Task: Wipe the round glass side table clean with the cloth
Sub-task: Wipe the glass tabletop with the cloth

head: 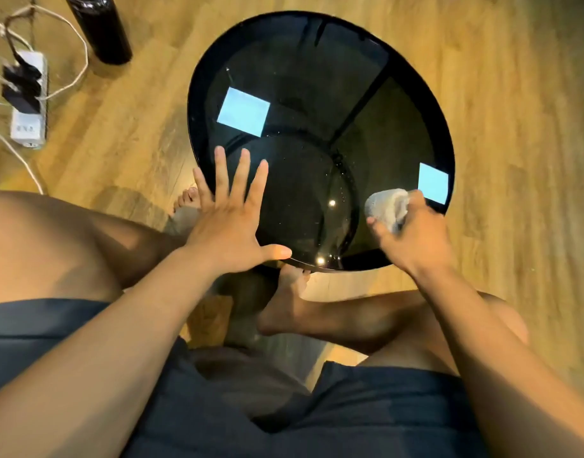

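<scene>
The round side table [317, 94] has a dark glass top in a black rim and stands on the wooden floor in front of me. Small specks dot the glass near its middle. My left hand [233, 219] lies flat on the table's near left edge, fingers spread, holding nothing. My right hand [413, 233] grips a bunched grey cloth [386, 204] and presses it on the glass at the near right. The right hand looks slightly blurred.
A white power strip [28, 100] with black plugs and loose white cables lies on the floor at the far left. A dark bottle [100, 26] stands beyond it. My bare legs and feet [284, 302] sit under and beside the table. Two pale blue rectangles of reflected light show on the glass.
</scene>
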Demonstrator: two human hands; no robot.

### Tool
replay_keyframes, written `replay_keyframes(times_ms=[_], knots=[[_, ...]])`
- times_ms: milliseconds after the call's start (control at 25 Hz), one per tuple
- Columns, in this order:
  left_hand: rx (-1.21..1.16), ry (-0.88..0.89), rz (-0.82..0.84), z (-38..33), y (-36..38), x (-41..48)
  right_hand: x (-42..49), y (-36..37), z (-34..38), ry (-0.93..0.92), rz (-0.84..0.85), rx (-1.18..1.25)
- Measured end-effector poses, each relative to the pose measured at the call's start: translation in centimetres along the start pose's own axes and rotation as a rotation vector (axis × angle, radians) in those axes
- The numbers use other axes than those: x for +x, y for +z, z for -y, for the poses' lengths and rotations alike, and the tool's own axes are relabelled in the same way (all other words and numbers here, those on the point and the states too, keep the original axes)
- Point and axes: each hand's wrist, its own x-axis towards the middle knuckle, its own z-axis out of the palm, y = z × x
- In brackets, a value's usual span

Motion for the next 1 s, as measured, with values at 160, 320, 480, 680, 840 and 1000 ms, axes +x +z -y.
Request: replay_keyframes(times_ms=[160,320,480,680,840,1000], knots=[[0.001,0.058,-0.003,0.4,0.0,0.3,-6.0,2.6,7.4,-0.372,0.030,0.252],[-0.034,0.088,-0.005,0.8,0.3,0.0,-3.7,2.3,5.1,-0.411,0.147,0.287],[-0.025,0.080,-0.015,0.9,0.4,-0.1,3.2,-0.4,-4.6,-0.007,0.070,0.035],[-0.031,0.066,-0.005,0.7,0.3,0.0,4.2,-1.1,-5.0,0.229,-0.009,0.023],[-0.028,0.076,0.002,0.6,0.1,0.1,-3.9,1.3,2.5,-0.003,0.003,0.065],[-0.038,0.079,0.016,0.8,0.1,-0.2,-7.3,3.5,9.5,-0.378,0.028,0.328]])
